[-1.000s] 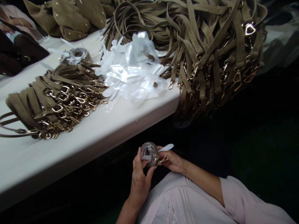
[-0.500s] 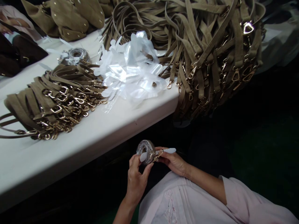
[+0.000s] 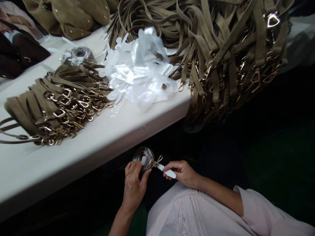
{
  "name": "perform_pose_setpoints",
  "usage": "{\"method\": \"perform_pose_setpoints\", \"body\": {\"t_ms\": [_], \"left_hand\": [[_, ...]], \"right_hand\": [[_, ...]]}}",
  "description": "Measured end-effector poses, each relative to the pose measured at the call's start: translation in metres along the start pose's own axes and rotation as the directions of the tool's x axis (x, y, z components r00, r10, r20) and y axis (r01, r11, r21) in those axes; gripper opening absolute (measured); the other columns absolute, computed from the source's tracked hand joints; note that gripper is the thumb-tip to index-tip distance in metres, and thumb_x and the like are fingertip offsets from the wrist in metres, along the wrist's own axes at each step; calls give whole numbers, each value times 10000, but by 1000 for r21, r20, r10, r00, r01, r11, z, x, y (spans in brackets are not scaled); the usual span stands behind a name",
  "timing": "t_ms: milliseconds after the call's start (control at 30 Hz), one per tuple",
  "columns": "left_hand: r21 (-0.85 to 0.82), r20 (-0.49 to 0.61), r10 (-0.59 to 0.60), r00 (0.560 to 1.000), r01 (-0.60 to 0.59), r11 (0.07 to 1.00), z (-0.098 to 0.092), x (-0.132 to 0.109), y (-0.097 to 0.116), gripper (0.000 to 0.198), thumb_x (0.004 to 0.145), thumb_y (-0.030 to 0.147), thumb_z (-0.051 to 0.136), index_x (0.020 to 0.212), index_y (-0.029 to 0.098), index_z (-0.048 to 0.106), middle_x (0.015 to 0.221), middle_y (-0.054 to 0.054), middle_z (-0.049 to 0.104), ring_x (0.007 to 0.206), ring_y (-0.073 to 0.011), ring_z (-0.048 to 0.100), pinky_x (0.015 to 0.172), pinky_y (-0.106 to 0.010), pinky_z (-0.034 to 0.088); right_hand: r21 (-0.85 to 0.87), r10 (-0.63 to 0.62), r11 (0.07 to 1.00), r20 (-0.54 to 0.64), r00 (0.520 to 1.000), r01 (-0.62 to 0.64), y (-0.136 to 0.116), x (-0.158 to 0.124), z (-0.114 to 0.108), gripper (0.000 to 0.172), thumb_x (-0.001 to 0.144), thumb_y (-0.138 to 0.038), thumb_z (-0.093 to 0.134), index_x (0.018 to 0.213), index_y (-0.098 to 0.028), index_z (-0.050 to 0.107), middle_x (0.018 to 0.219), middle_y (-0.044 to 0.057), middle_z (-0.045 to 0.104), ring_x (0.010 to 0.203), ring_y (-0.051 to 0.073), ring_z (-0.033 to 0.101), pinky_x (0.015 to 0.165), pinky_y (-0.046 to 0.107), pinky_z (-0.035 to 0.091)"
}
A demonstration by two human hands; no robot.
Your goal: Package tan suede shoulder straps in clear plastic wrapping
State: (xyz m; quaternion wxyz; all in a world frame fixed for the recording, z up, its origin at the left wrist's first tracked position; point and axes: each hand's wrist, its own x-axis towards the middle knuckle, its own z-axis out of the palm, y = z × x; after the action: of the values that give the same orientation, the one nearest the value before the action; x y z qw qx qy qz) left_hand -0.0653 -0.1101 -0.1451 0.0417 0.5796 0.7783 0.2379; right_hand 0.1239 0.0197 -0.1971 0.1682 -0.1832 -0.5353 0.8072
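Below the table edge, over my lap, my left hand [image 3: 134, 183] is closed around a coiled strap wrapped in clear plastic [image 3: 144, 157], with a gold clasp [image 3: 158, 160] sticking out to its right. My right hand [image 3: 183, 172] pinches the end of a white serrated plastic tie [image 3: 166, 171] that runs from the coil toward my fingers.
The white table [image 3: 98, 137] carries a stack of olive straps with gold buckles [image 3: 56, 105] at left, a heap of white plastic ties and film [image 3: 137, 73], a wrapped coil [image 3: 80, 54], and a large pile of straps [image 3: 221, 49] hanging over the right edge. Olive bags [image 3: 71, 16] lie at the back.
Both hands have shifted left and a little lower. The coil turned so its clasp points right, and the white tie now slants down from the coil into my right hand.
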Motion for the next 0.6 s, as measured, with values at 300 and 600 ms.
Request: {"method": "perform_pose_setpoints", "body": {"t_ms": [300, 600], "left_hand": [[38, 76, 167, 983, -170, 985, 2, 6, 14, 310, 903, 55, 513, 1188, 170, 556, 992, -71, 656, 990, -224, 592, 1048, -533, 342], [-88, 71, 62, 996, -55, 995, 7, -2, 1, 182, 921, 156, 551, 1093, 203, 587, 995, -67, 655, 994, -237, 594, 976, -467, 422]], "right_hand": [[-758, -463, 399, 320, 827, 517, -41, 29, 14, 292, 973, -150, 487, 1076, -266, 735, 1187, 81, 680, 901, 194, 628, 745, 312, 506], [-453, -455, 777, 76, 887, 437, -15, 63, 21, 174, 957, -266, 588, 965, -264, 762, 1032, 37, 741, 900, 172, 669, 838, 334, 512]]}}
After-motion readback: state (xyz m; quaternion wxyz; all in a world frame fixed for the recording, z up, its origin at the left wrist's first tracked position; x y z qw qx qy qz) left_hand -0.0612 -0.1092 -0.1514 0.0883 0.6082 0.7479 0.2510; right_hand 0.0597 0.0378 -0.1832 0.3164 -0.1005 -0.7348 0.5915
